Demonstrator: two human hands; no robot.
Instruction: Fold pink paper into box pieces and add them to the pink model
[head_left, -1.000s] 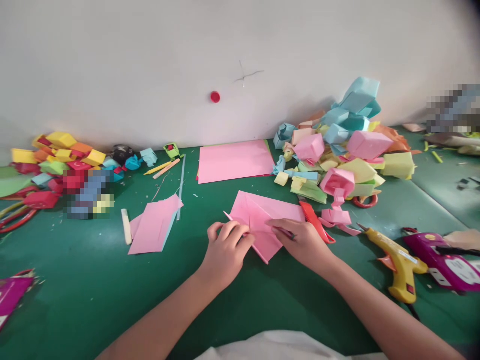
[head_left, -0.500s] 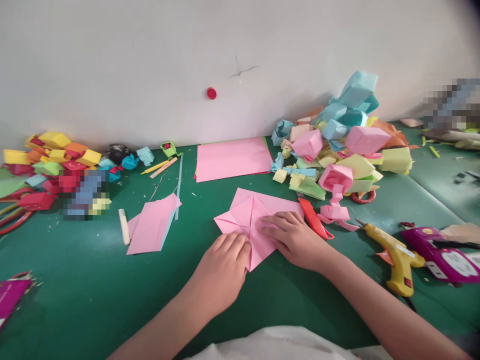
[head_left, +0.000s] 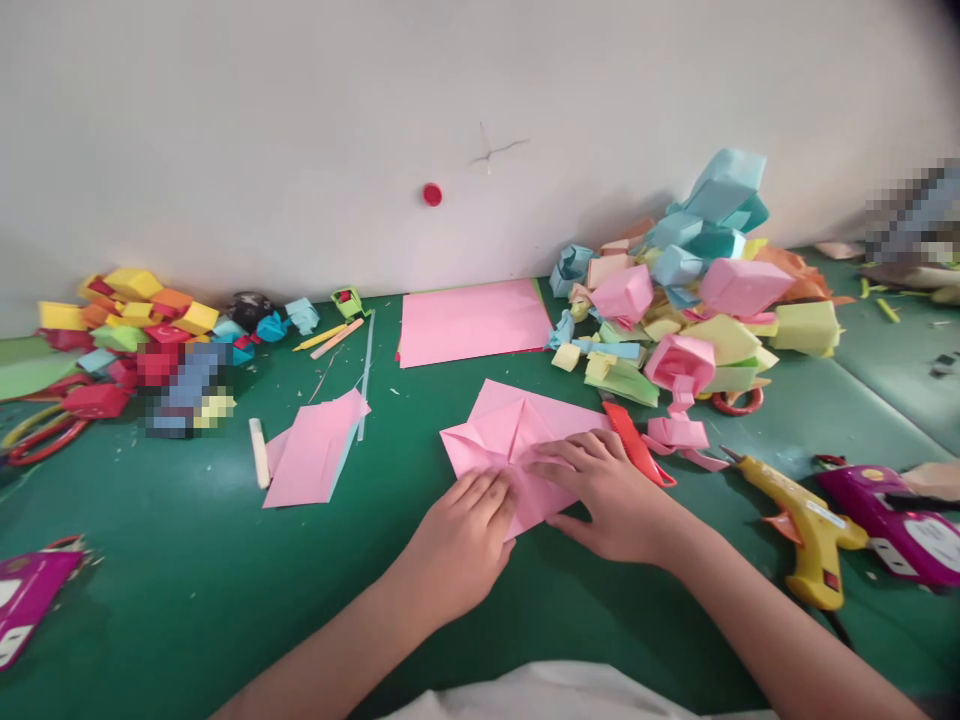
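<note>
Left hand (head_left: pixel 466 540): fingers lay together on folded pink paper (head_left: pixel 484 425), pinch unclear
Right hand (head_left: pixel 619 495): rested slightly spread
Risk: uneven pressure threatened creases (head_left: pixel 517 432)

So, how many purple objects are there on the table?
2: one purple object beside the yellow glue gun, another purple object at the left edge, cut off. More may be hidden.

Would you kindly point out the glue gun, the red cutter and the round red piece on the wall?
Glue gun (head_left: pixel 817 536): head view, on its yellow body.
Red cutter (head_left: pixel 632 441): head view, on its red handle.
Round red piece (head_left: pixel 432 194): head view, on the middle of its face.
</note>
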